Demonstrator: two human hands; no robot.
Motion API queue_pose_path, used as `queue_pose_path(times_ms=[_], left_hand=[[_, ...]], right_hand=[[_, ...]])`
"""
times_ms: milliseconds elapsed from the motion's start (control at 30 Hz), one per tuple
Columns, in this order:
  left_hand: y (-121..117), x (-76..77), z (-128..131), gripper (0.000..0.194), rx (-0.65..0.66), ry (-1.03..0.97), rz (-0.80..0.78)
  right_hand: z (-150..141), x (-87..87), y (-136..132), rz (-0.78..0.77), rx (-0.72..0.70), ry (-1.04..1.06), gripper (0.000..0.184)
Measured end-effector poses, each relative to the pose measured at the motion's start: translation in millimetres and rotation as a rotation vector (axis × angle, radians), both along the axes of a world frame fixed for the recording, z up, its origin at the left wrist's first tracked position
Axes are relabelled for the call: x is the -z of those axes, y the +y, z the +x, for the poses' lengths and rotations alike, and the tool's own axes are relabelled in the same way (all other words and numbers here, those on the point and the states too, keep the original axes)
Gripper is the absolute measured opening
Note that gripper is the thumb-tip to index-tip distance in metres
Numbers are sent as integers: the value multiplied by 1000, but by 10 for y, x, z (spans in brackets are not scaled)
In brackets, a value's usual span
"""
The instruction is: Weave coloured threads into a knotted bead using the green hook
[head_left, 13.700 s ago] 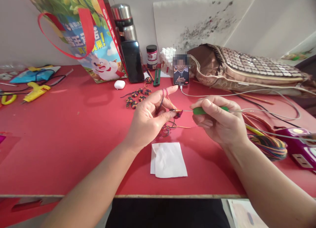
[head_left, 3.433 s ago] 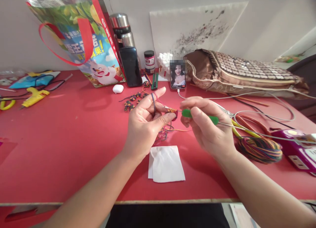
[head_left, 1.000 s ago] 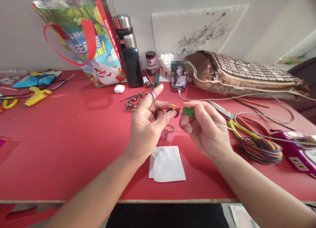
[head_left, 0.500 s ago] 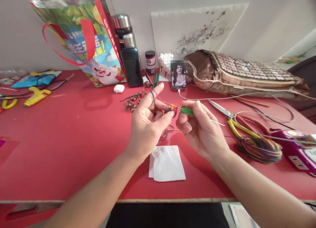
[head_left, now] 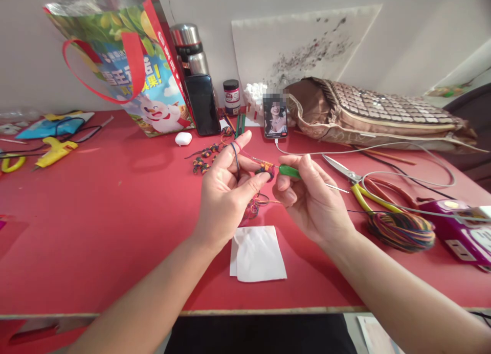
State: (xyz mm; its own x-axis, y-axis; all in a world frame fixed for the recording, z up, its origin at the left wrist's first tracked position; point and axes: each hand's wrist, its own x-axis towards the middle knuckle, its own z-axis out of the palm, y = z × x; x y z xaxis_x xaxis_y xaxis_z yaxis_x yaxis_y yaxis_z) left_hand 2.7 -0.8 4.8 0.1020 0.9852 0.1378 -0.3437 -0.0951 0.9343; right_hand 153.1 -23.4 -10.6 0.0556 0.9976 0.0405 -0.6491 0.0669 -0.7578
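My left hand point(head_left: 226, 195) pinches a small multicoloured crocheted piece point(head_left: 266, 170) between thumb and finger, with coloured yarn looped over its raised forefinger. My right hand point(head_left: 312, 200) grips a green-handled crochet hook point(head_left: 290, 171) whose tip is at the piece. Loose coloured threads point(head_left: 253, 206) hang from the piece down to the red table point(head_left: 115, 211). A ball of variegated yarn point(head_left: 402, 231) lies to the right of my right hand.
A folded white tissue point(head_left: 258, 253) lies below my hands. Small finished crochet pieces point(head_left: 205, 157), white earbuds case point(head_left: 183, 138), two phones point(head_left: 275, 116), a thermos point(head_left: 188, 49), a printed bag point(head_left: 126, 62), yellow-handled scissors point(head_left: 351, 182), a purple power strip point(head_left: 462, 231) and a beaded handbag point(head_left: 376, 113) surround them.
My right hand has slid the hook closer to the piece, so less green handle shows. My left hand keeps its pinch in the same place.
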Motion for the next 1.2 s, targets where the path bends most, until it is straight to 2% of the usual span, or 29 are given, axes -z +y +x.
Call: queue_pose_path(times_ms=[300,600,867,1000,1200], left_hand=[[9,4,-18,53,61,-59,-52],[22,10,-23,49,88,-104,-82],[13,22,-22,52,70,-75,-89],[13,24,-27,55,66,-87,-100],[15,25,-12,49,58,-84,-89]], right_hand=[[14,5,4,-4,12,-113,38],[6,-4,-7,-23,17,-122,40],[27,14,20,37,94,-196,47],[31,10,17,40,114,-184,43],[21,-2,26,26,149,-204,43]])
